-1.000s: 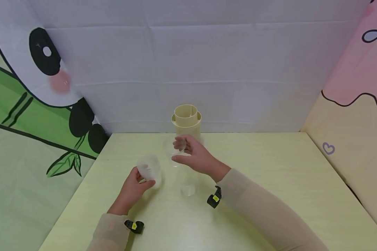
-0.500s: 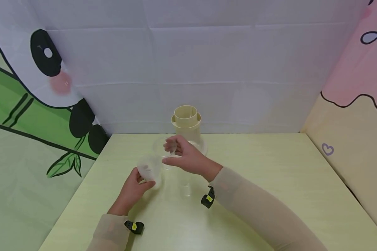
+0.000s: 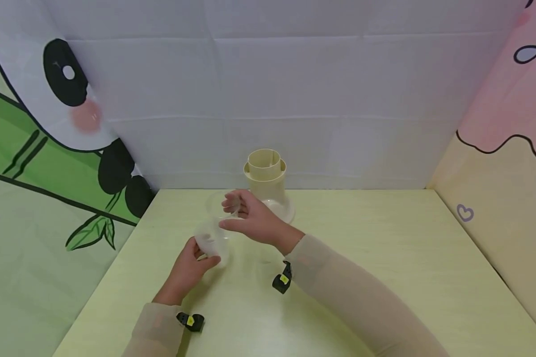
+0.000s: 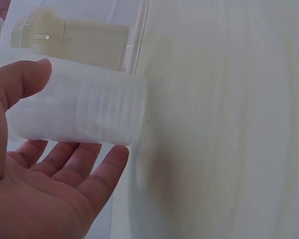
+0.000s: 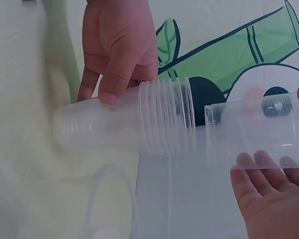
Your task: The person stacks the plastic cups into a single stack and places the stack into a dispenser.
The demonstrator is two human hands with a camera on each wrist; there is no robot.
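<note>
My left hand (image 3: 189,270) grips a stack of nested clear plastic cups (image 3: 211,244) from the side. In the right wrist view the several stacked rims (image 5: 164,117) face a clear plastic cylinder (image 5: 239,132). My right hand (image 3: 261,220) holds this cylinder between thumb and fingers, over the cups. A narrow gap separates the cylinder's lower end from the top rim in that view. Behind my right hand stands a cream-coloured two-tier cylindrical piece (image 3: 268,186). In the left wrist view, my left thumb and fingers lie on opposite sides of the cup stack (image 4: 94,107).
A pale round base (image 3: 287,210) lies at the cream piece's foot, partly hidden by my right hand. The light wooden table (image 3: 362,277) ends at a white cloth backdrop (image 3: 295,89). Printed cloths hang at both sides.
My right hand has moved left with the clear cylinder, coming over the cup stack. More of the pale base now shows. My left hand and the cups have stayed nearly still.
</note>
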